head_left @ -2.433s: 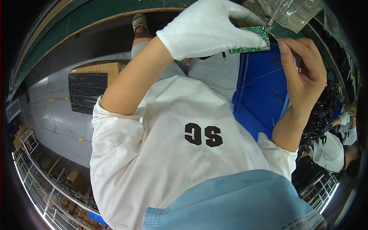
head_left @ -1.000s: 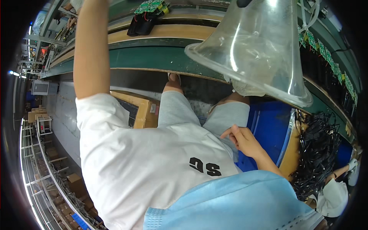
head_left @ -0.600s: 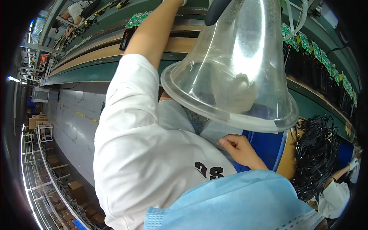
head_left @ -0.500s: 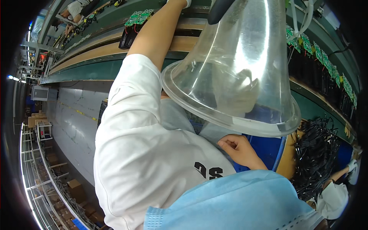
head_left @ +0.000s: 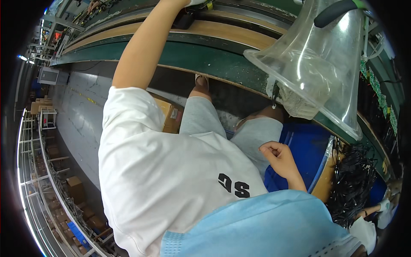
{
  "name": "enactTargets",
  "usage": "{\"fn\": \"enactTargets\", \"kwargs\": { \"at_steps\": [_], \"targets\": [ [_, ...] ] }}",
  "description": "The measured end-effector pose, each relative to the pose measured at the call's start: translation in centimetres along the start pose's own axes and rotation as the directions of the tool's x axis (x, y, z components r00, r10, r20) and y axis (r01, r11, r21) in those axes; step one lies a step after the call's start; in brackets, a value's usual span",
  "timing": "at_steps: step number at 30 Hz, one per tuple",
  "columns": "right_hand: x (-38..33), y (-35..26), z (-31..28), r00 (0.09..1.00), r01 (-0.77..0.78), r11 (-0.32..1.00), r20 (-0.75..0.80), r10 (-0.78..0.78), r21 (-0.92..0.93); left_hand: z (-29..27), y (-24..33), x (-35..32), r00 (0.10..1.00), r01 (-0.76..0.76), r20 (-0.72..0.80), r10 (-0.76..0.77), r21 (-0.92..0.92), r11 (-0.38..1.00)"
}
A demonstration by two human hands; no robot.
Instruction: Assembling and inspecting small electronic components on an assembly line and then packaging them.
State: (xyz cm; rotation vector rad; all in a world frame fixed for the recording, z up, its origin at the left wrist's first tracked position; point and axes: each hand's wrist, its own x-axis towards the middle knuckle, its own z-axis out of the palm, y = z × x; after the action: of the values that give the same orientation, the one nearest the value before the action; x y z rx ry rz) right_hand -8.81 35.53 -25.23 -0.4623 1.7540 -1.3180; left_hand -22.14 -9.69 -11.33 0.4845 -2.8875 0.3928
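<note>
My left arm stretches up to the workbench at the top. Only a bit of my left hand (head_left: 196, 2), in a white glove, shows at the upper edge, so its fingers are hidden. Just below that wrist a black part (head_left: 184, 19) lies on the bench's strip. Bare and low over my right thigh, my right hand (head_left: 280, 160) has its fingers curled in and its thumb bent. Nothing shows in it. A clear plastic cone-shaped hood (head_left: 319, 64) hangs above and to the right of it, apart from both hands.
The green bench edge (head_left: 222, 64) crosses in front of my legs. A blue bin (head_left: 306, 145) and a heap of black cables (head_left: 353, 188) are at my right. Green circuit boards (head_left: 376, 85) line the far right. Cartons (head_left: 75, 188) sit on the left rack.
My view has shifted, so the hood appears farther right and my legs show more fully. The boards near my left arm have left the view. My right hand stays curled by my thigh.
</note>
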Motion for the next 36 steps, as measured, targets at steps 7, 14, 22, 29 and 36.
{"fn": "enactTargets", "kwargs": {
  "at_steps": [7,14,22,29,36],
  "targets": [
    [-0.1,-0.9,-0.8,0.996,0.009,1.0,-0.09,-0.012,-0.027,-0.6,1.5,-4.6,0.947,0.142,0.31,-0.081,-0.179,0.974],
    [-4.1,-3.5,-5.9,0.857,0.088,0.953,-0.465,-0.221,-0.29,1.1,3.6,-4.5,0.996,0.087,-0.035,-0.087,-0.017,0.996],
    [-10.4,-4.6,-19.1,0.357,-0.575,0.683,-0.889,-0.286,-0.451,-5.1,6.0,-14.9,0.989,-0.137,-0.145,0.001,-0.935,0.327],
    [-8.1,-2.3,-22.7,0.351,-0.82,0.407,-0.915,-0.199,-0.403,-1.6,9.2,-22.4,0.922,0.199,0.147,0.357,-0.973,-0.113],
    [-2.9,-1.3,-22.9,0.482,-0.841,0.173,-0.856,-0.189,-0.512,3.5,12.1,-26.1,0.905,0.351,0.262,0.335,-0.906,-0.238]
  ]
}}
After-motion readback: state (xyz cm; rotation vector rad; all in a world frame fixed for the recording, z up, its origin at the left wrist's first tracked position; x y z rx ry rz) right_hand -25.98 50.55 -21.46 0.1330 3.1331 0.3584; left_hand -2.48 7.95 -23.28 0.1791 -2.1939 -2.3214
